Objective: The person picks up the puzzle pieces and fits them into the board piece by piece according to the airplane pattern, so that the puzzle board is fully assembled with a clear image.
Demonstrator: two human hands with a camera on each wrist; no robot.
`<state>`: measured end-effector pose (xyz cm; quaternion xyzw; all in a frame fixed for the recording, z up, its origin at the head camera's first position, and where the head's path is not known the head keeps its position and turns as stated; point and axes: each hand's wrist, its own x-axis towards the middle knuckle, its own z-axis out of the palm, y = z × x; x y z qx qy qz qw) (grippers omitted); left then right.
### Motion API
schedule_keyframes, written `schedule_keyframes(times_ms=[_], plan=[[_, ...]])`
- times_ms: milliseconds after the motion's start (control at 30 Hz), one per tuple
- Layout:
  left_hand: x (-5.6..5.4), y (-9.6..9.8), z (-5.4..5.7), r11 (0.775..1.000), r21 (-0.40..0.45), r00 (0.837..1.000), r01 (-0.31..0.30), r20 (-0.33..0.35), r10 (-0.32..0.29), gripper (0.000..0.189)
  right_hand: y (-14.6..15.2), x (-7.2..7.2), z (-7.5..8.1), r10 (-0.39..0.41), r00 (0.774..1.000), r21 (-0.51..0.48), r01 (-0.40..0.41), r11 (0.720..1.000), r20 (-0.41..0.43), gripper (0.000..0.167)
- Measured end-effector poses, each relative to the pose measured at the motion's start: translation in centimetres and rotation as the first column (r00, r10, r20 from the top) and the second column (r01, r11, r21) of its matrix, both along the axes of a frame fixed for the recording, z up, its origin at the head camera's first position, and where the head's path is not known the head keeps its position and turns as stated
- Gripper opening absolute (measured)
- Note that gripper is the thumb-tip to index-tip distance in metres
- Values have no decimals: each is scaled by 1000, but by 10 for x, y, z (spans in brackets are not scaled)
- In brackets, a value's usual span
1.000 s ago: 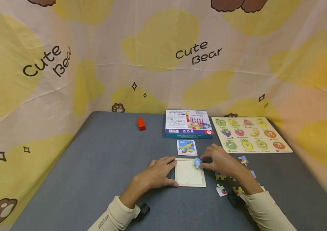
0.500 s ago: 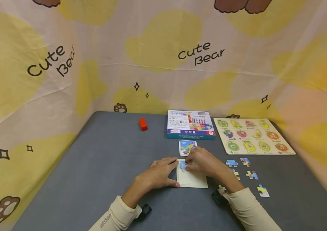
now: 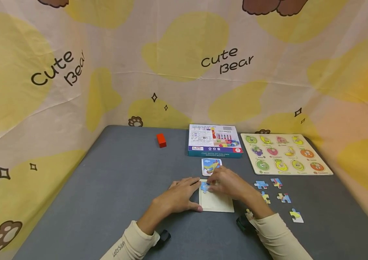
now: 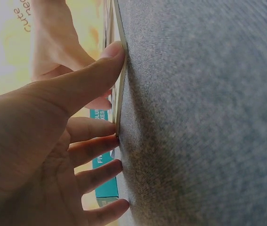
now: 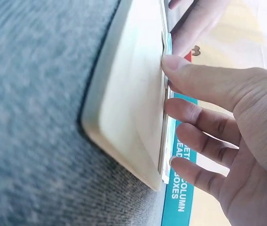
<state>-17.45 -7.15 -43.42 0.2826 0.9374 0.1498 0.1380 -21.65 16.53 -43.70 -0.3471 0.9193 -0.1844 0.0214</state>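
A shallow pale wooden puzzle tray (image 3: pixel 218 205) lies in the middle of the table. My left hand (image 3: pixel 180 195) rests along its left edge, the thumb at the near corner and the straight fingers at the far corner. In the left wrist view, those fingers (image 4: pixel 95 129) spread beside the tray's rim. Inside the tray's far left corner is a blue jigsaw piece (image 3: pixel 204 187), pinched at its right side by my right hand (image 3: pixel 232 184). The right wrist view has the right thumb (image 5: pixel 173 63) at the piece, which shows there only edge-on. Behind the tray lies an airplane picture card (image 3: pixel 210 165), partly covered by the right hand.
Several loose jigsaw pieces (image 3: pixel 283 197) lie to the right, some partly behind the right forearm. A fruit board (image 3: pixel 292 170) is at the back right. Behind the card sits a flat game box (image 3: pixel 214 153); a red block (image 3: pixel 161 140) stands farther left.
My right hand has carried the blue piece leftward across the tray to its far left corner. During the last half second it shifted slightly left. My left hand has stayed at the tray's edge.
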Motion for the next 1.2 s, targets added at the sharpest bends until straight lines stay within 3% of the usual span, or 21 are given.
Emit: schedule_keyframes(times_ms=[400, 900, 1200], plan=[[1, 0, 1, 1000, 11, 1000, 20, -18, -20, 86, 0, 1, 2, -27, 999, 18, 26, 1000, 40, 18], [3, 1, 1, 999, 24, 999, 33, -27, -33, 77, -5, 6, -1, -95, 995, -6, 95, 995, -16, 17], [4, 3, 1, 992, 43, 992, 118, -50, -115, 71, -6, 3, -1, -126, 992, -27, 126, 992, 20, 17]])
